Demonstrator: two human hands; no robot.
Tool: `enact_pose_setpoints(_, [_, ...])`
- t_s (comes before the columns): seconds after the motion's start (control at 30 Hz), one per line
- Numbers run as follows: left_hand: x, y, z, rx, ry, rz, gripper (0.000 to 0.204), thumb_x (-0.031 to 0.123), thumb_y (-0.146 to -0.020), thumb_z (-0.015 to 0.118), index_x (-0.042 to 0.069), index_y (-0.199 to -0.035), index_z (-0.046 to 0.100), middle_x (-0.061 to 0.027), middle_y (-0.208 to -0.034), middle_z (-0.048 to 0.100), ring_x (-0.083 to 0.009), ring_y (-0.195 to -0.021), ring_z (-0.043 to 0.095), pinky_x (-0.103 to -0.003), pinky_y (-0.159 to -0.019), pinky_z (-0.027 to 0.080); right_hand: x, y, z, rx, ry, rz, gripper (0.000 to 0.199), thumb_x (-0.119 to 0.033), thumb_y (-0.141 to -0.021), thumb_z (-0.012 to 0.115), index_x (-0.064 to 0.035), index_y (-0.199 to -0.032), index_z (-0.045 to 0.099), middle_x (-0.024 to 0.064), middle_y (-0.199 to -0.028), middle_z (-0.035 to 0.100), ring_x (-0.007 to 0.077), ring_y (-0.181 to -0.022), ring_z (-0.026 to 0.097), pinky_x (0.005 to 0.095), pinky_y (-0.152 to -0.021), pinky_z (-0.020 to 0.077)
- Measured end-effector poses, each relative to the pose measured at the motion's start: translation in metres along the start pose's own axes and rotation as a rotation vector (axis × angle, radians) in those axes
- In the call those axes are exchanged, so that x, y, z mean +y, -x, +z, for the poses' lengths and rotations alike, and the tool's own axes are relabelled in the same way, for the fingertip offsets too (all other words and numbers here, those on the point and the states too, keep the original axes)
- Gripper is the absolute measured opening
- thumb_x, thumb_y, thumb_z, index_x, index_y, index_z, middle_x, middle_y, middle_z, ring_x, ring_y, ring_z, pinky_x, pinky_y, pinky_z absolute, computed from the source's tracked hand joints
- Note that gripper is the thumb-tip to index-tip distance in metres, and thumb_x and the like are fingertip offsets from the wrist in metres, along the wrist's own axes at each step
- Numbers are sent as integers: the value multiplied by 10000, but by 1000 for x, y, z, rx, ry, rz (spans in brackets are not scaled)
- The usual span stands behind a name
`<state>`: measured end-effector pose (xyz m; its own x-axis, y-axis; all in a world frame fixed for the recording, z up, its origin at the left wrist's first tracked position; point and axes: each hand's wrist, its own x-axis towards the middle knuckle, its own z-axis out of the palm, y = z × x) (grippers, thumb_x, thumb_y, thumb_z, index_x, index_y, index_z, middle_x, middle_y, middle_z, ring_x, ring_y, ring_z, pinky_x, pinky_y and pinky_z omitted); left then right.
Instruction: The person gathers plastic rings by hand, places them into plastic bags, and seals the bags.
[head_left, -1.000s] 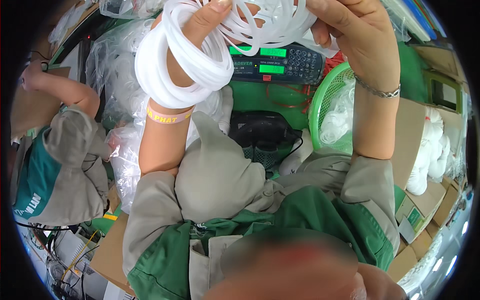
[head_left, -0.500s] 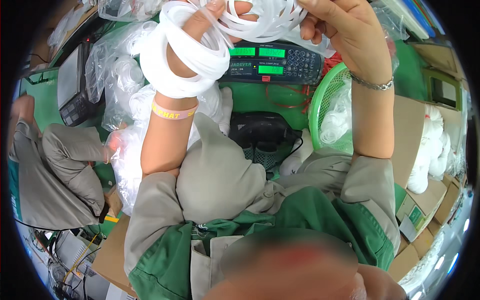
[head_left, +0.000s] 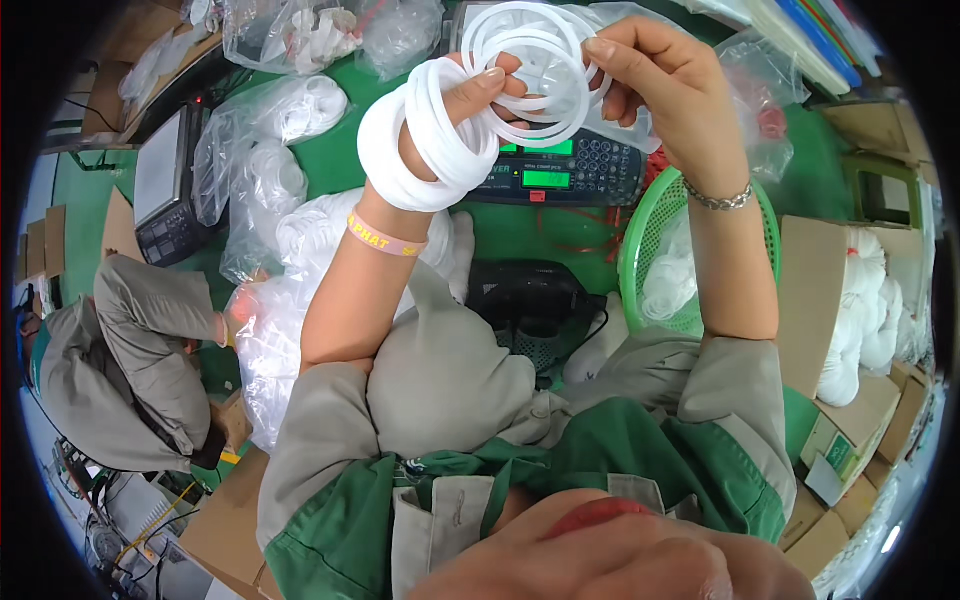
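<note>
Bright light; white rings [head_left: 450,160] left of green basket [head_left: 628,255] nearly blown out; fisheye bends edges, corners black.

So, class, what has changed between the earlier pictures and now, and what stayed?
The left hand moved rightward, bringing the loose rings further over the scale. The co-worker no longer shows a reaching arm. Unchanged: left hand and right hand hold the rings; the ring bundle circles the left wrist.

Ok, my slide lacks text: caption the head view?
Left hand, encircled by a white bundle, holds white rings, right hand at their edge, near a digital scale.
</note>
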<state>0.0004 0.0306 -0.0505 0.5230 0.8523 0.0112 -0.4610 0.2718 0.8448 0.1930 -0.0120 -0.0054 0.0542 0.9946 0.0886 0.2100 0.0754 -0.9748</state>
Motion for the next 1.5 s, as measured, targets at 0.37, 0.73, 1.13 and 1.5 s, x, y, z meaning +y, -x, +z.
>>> enact_pose_setpoints(0.37, [-4, -3, -5, 65, 142, 41, 256, 237, -870, 577, 24, -1008, 542, -94, -879, 628, -183, -792, 629, -288, -683, 525, -41, 13, -32, 182, 272, -207, 160, -132, -886, 527, -14, -919, 629, 10, -775, 620, 39, -599, 502, 168, -527, 384])
enact_pose_setpoints(0.73, [16, 5, 4, 220, -17, 119, 212, 173, -862, 587, 21, -1003, 539, 22, -608, 383, -90, -521, 398, -242, -488, 381, 29, -9, -46, 104, 1372, -213, 169, -198, -809, 545, -46, -804, 620, 174, -737, 602, 357, -714, 580, 421, -633, 469])
enact_pose_setpoints(1.13, [4, 4, -8, 142, -356, 150, 141, 139, -796, 670, 43, -896, 647, 37, -684, 554, -13, -590, 474, -173, -518, 379, 11, -18, -61, 16, 646, -72, 253, -224, -857, 559, 12, -922, 626, 70, -715, 617, 117, -649, 595, 253, -587, 459])
enact_pose_setpoints(1.5, [-30, -5, -22, -136, -451, 156, 585, 19, -785, 638, 66, -1305, 374, -60, -789, 614, -110, -743, 612, -239, -669, 473, 59, -30, -165, 50, 871, -264, 592, -108, -812, 584, -68, -1352, 346, 111, -1347, 409, 242, -1228, 386, 351, -1003, 316])
